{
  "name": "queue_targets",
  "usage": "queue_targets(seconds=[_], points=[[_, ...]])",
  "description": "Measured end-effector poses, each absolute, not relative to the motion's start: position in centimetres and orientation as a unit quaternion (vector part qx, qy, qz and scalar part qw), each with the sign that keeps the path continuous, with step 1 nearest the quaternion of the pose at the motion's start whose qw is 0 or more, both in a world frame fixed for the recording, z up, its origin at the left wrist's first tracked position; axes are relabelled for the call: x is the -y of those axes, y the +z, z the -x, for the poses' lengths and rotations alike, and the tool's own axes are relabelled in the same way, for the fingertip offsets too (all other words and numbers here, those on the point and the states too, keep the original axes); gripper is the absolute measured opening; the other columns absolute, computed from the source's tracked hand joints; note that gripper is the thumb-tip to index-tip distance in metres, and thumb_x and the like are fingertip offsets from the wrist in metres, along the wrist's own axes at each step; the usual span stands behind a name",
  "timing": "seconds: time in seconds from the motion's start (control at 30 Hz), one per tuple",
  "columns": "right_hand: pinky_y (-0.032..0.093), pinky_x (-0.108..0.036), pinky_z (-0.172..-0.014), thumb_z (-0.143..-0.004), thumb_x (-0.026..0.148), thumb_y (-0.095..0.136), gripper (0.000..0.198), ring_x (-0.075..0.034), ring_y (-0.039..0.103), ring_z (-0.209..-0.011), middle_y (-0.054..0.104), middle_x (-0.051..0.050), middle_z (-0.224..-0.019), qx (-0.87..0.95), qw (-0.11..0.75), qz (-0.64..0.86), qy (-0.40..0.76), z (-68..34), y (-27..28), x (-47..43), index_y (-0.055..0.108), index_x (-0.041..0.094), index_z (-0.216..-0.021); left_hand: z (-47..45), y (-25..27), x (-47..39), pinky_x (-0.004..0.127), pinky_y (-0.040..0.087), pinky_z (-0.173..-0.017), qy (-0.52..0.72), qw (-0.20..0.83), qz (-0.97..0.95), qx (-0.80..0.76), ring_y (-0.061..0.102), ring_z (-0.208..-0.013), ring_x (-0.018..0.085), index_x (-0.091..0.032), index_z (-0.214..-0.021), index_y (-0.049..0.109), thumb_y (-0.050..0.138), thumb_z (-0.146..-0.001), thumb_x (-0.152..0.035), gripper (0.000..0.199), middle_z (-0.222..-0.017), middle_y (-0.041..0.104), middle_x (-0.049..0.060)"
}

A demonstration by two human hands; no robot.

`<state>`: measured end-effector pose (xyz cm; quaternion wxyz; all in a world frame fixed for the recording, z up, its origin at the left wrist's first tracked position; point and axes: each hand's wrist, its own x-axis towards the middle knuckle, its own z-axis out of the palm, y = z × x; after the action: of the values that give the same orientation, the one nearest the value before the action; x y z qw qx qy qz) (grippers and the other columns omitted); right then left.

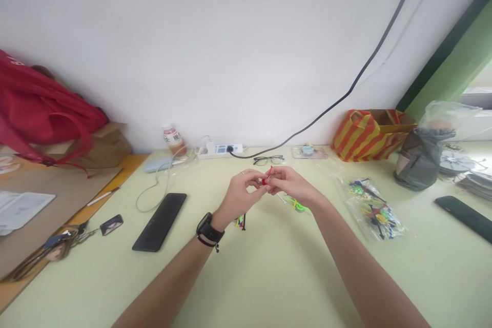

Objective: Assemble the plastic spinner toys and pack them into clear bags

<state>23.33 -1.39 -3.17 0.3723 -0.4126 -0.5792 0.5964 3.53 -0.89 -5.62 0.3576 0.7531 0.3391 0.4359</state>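
Observation:
Both hands meet over the middle of the table, pinching a small red plastic piece (264, 181) between their fingertips. My left hand (243, 188), with a black watch on its wrist, grips it from the left. From the right, my right hand (289, 183) holds the same piece, and a thin red tip sticks up above the fingers. Its exact kind is mostly hidden by the fingers. Small colourful plastic parts (241, 222) lie below my left wrist. Bright green and yellow parts (298, 205) rest beneath my right hand.
Clear bags of colourful plastic parts (371, 207) lie to the right. A black phone (160, 222) is at left, another dark device (465, 218) far right. Along the wall stand a bottle (174, 139), a power strip (221, 150), glasses (268, 160) and a striped bag (357, 136).

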Motion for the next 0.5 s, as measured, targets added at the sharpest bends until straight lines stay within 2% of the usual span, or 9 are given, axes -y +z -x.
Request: queue_targets(seconds=[0.13,0.27,0.37,0.5], points=[[0.049,-0.028,-0.072,-0.081,0.026,0.064,0.008,-0.014,0.062,-0.072,0.069,-0.001,-0.078,0.587,0.368,0.42,0.586,-23.6,-3.3,1.3,0.064,0.019,-0.086,-3.4,-4.7,1.3,0.03,0.063,-0.077,0.397,0.34,-0.789,-0.323,0.072,-0.088,0.017,-0.021,-0.115,0.073,0.066,-0.096,-0.029,0.022,-0.113,0.07,0.01],[0.047,-0.026,-0.068,-0.081,0.023,0.058,0.009,-0.013,0.057,-0.069,0.064,0.002,-0.077,0.629,0.326,0.416,0.57,-23.6,-3.8,1.2,0.061,0.021,-0.089,-3.5,-4.3,1.7,0.029,0.058,-0.078,0.36,0.277,-0.824,-0.339,0.068,-0.085,0.016,-0.022,-0.104,0.069,0.065,-0.095,-0.026,0.011,-0.098,0.071,0.004],[0.043,-0.024,-0.063,-0.086,0.022,0.048,0.015,-0.013,0.054,-0.07,0.062,0.002,-0.084,0.676,0.275,0.489,0.477,-23.6,-4.6,1.1,0.06,0.022,-0.093,-3.6,-4.8,1.8,0.027,0.053,-0.071,0.34,0.26,-0.833,-0.349,0.063,-0.075,0.014,-0.021,-0.091,0.064,0.064,-0.094,-0.023,0.004,-0.085,0.068,0.001],[0.041,-0.024,-0.058,-0.089,0.021,0.048,0.021,-0.015,0.057,-0.07,0.066,-0.002,-0.089,0.701,0.198,0.583,0.359,-24.0,-6.1,0.9,0.063,0.021,-0.104,-4.0,-6.3,2.0,0.028,0.05,-0.07,0.285,0.248,-0.847,-0.375,0.063,-0.075,0.016,-0.021,-0.078,0.057,0.066,-0.088,-0.019,0.013,-0.078,0.066,0.0]])
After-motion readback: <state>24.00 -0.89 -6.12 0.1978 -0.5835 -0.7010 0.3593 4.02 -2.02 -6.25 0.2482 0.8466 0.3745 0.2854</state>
